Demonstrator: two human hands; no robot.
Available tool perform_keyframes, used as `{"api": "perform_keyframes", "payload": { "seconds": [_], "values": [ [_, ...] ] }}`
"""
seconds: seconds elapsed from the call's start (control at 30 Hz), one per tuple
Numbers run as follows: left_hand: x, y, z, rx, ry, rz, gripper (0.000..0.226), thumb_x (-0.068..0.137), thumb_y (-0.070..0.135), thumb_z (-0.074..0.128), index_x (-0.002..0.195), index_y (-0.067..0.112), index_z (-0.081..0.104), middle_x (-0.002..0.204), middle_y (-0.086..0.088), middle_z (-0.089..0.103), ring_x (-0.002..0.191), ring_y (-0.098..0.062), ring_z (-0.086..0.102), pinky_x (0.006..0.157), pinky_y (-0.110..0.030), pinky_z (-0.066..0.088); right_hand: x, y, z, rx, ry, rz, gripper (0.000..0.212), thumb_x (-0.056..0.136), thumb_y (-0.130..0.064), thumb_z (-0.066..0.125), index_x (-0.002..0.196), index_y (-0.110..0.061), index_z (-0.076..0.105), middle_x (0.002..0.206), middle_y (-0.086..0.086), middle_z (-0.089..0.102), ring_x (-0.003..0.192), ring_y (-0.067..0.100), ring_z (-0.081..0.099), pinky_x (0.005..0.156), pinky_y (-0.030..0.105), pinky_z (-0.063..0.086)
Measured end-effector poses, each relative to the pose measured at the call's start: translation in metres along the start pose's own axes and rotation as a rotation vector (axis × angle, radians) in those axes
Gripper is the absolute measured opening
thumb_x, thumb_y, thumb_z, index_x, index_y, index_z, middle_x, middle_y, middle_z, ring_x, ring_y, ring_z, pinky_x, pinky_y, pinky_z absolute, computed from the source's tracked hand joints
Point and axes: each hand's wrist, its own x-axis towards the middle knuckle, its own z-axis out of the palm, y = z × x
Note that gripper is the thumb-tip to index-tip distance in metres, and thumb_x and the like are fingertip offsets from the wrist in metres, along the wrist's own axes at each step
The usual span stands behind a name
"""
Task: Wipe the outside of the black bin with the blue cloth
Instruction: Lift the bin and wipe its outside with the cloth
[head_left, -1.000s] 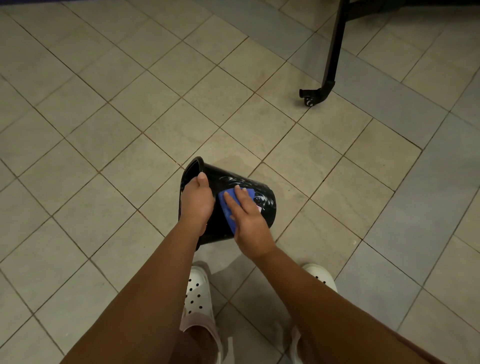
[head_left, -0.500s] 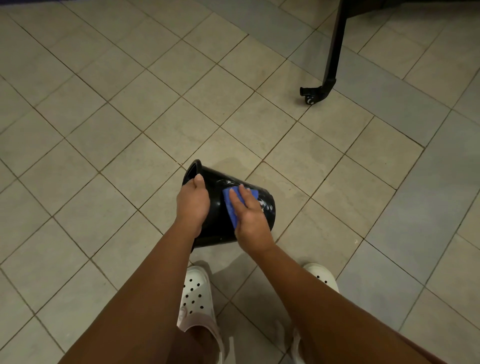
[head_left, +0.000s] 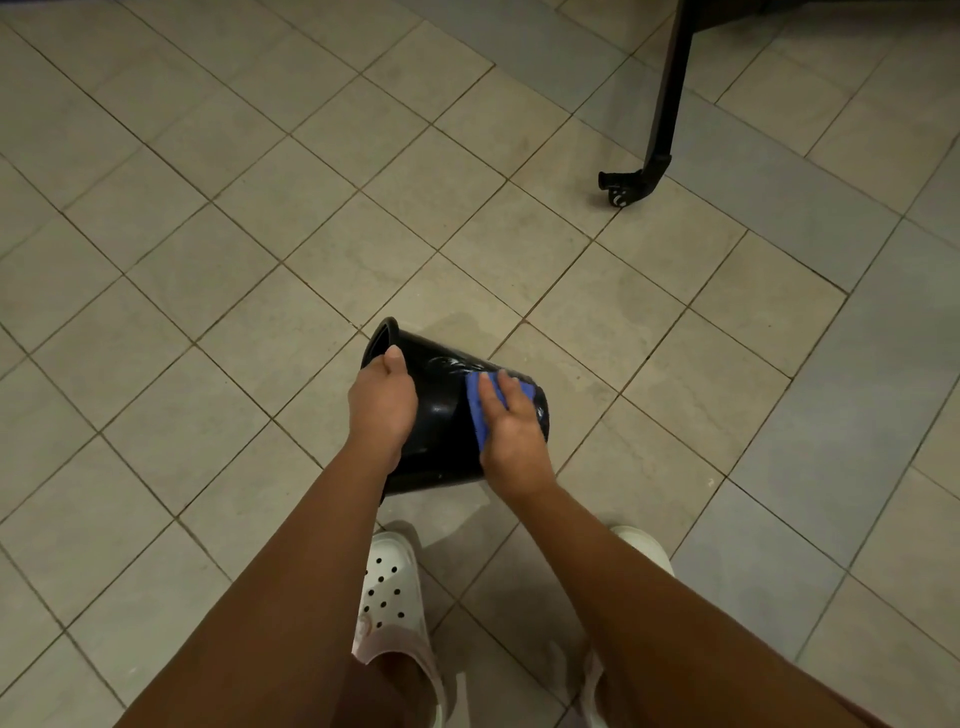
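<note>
On the tipped black bin, right hand presses blue cloth

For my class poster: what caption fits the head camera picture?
Left hand grips the tilted black bin by its rim; right hand presses the blue cloth on its side.

Forearms enter from 7 and 5 o'clock. The left grip curls over the rim of the black bin (thumb outside); the right grip, fingers straight, presses the blue cloth.

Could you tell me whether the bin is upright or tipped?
Tipped: the bin is turned sideways, its rim gripped by the left hand, base pointing right.
</note>
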Motion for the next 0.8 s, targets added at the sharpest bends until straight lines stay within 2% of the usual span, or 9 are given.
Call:
{"api": "perform_keyframes", "payload": {
  "seconds": [0.1,0.2,0.27,0.33,0.4,0.53,0.63,0.7,0.8],
  "values": [
    [-0.003,0.004,0.002,0.001,0.007,0.022,0.039,0.105,0.037,0.025,0.107,0.012,0.056,0.103,-0.009,0.056,0.098,-0.024,0.053,0.085,-0.036,0.040,-0.001,0.012,-0.006,-0.048,-0.008,0.161,0.085,0.087,-0.015,0.061,0.149,-0.019,0.004,0.156,0.007,0.004,0.143,0.025,0.006,0.116,0.038,0.014],
    [-0.003,0.005,0.002,0.032,0.010,0.028,0.038,0.105,0.037,0.025,0.104,0.013,0.054,0.101,-0.009,0.055,0.097,-0.023,0.052,0.084,-0.037,0.040,-0.017,0.003,0.001,-0.051,0.053,0.191,0.084,0.088,-0.012,0.060,0.149,-0.016,0.002,0.156,0.010,0.006,0.143,0.026,0.006,0.115,0.037,0.011],
    [-0.002,0.004,0.000,0.025,0.006,0.011,0.040,0.105,0.038,0.024,0.106,0.012,0.055,0.104,-0.011,0.056,0.098,-0.025,0.053,0.085,-0.038,0.042,-0.025,-0.008,0.011,-0.017,0.121,0.103,0.081,0.084,-0.004,0.062,0.148,-0.013,0.013,0.154,0.014,0.017,0.142,0.030,0.014,0.115,0.041,0.014],
    [0.000,0.001,-0.002,0.042,0.002,0.011,0.045,0.104,0.039,0.024,0.115,0.010,0.056,0.108,-0.013,0.057,0.100,-0.027,0.054,0.086,-0.039,0.042,-0.024,-0.009,0.015,-0.003,0.130,-0.038,0.081,0.073,0.005,0.070,0.143,-0.009,0.031,0.146,0.018,0.035,0.136,0.034,0.031,0.110,0.048,0.029],
    [0.002,0.001,-0.003,0.033,-0.001,0.009,0.046,0.104,0.039,0.024,0.118,0.010,0.057,0.110,-0.013,0.058,0.102,-0.027,0.055,0.086,-0.039,0.042,-0.014,0.000,0.010,0.030,0.120,-0.142,0.080,0.067,0.008,0.074,0.138,-0.007,0.040,0.141,0.019,0.042,0.132,0.035,0.038,0.108,0.047,0.034],
    [0.000,0.002,-0.001,0.003,-0.002,0.005,0.043,0.104,0.039,0.025,0.110,0.012,0.057,0.107,-0.012,0.058,0.101,-0.026,0.054,0.088,-0.038,0.041,-0.002,0.021,-0.008,0.079,0.067,0.002,0.070,0.083,-0.003,0.063,0.144,-0.013,0.030,0.151,0.010,0.026,0.139,0.026,0.025,0.114,0.041,0.028],
    [-0.002,0.002,-0.001,-0.021,0.008,-0.004,0.039,0.104,0.038,0.025,0.106,0.013,0.055,0.104,-0.010,0.055,0.100,-0.024,0.052,0.088,-0.037,0.040,-0.014,0.018,-0.004,0.043,0.044,0.144,0.078,0.087,-0.007,0.060,0.148,-0.016,0.012,0.156,0.009,0.008,0.143,0.024,0.010,0.117,0.035,0.017],
    [-0.002,0.001,-0.002,-0.021,0.013,-0.012,0.043,0.104,0.039,0.025,0.112,0.011,0.056,0.107,-0.011,0.056,0.102,-0.025,0.052,0.092,-0.039,0.042,-0.029,0.007,0.008,0.006,0.074,0.140,0.078,0.090,-0.006,0.054,0.148,-0.018,0.003,0.157,0.009,0.001,0.145,0.023,0.000,0.115,0.032,0.006],
    [0.000,0.000,-0.003,0.022,0.012,0.000,0.045,0.105,0.039,0.024,0.117,0.010,0.056,0.107,-0.011,0.056,0.103,-0.026,0.053,0.090,-0.039,0.042,-0.038,-0.002,0.017,0.012,0.109,0.016,0.082,0.087,0.002,0.054,0.147,-0.021,0.004,0.157,0.006,0.003,0.143,0.020,-0.004,0.113,0.033,-0.001]
  ]
}}
